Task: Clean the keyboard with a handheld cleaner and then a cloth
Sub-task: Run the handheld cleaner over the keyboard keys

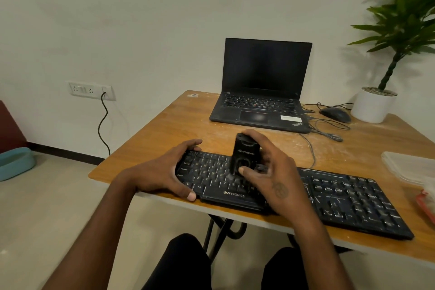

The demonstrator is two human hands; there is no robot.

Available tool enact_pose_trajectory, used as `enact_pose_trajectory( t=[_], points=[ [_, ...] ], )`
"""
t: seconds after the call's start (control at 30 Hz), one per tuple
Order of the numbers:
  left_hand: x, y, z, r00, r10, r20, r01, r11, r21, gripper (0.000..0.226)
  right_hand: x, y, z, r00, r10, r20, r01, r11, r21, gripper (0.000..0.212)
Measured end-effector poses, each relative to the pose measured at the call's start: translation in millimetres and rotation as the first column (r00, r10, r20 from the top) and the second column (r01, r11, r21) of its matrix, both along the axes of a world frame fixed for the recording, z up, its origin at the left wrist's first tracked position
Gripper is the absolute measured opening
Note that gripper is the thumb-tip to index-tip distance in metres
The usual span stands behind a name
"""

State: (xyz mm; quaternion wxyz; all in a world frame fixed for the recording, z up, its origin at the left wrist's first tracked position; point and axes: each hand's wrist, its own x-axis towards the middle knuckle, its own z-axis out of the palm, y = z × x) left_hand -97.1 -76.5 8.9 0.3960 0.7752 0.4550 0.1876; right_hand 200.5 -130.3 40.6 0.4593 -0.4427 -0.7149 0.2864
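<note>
**Keyboard cleaning station: contents and positions**

Black keyboard [294,195]: lies along the near edge of the wooden table [179,122], running from near left to near right, dusty with pale specks.

Handheld cleaner [244,155]: black, held roughly upright, its lower end down on the keys of the keyboard's left half.

Right hand [275,176]: fingers and thumb curled round the handheld cleaner, gripping it.

Left hand [164,172]: grips the keyboard's left end, fingers over the far edge, thumb at the near edge.

Laptop [261,87]: open, screen dark, at the far side of the table.

Mouse [335,114]: black, wired, just right of the laptop.

Potted plant [376,103]: white pot, far right corner.

Plastic containers [414,167]: at the right edge; contents unclear.
</note>
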Motion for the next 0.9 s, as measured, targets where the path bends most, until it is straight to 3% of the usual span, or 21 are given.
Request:
enact_pose_trajectory(
  t=[0.43,0.67,0.9],
  points=[
    [1.0,-0.7,1.4,1.000,0.004,-0.002,-0.004,1.000,0.002,0.129,-33.3,-7.0,1.6,0.979,0.018,0.202,-0.033,0.997,0.069,0.074],
    [-0.7,1.0,-0.6,1.000,0.000,-0.015,0.000,1.000,0.006,0.129,8.2,-11.5,7.2,0.963,-0.103,0.249,0.088,0.994,0.070,0.080],
    [-0.7,0.0,-0.9,1.000,0.002,-0.006,-0.002,1.000,0.001,0.129,-25.2,-7.5,3.6,0.952,-0.103,0.288,0.067,0.989,0.131,0.078]
  ],
)
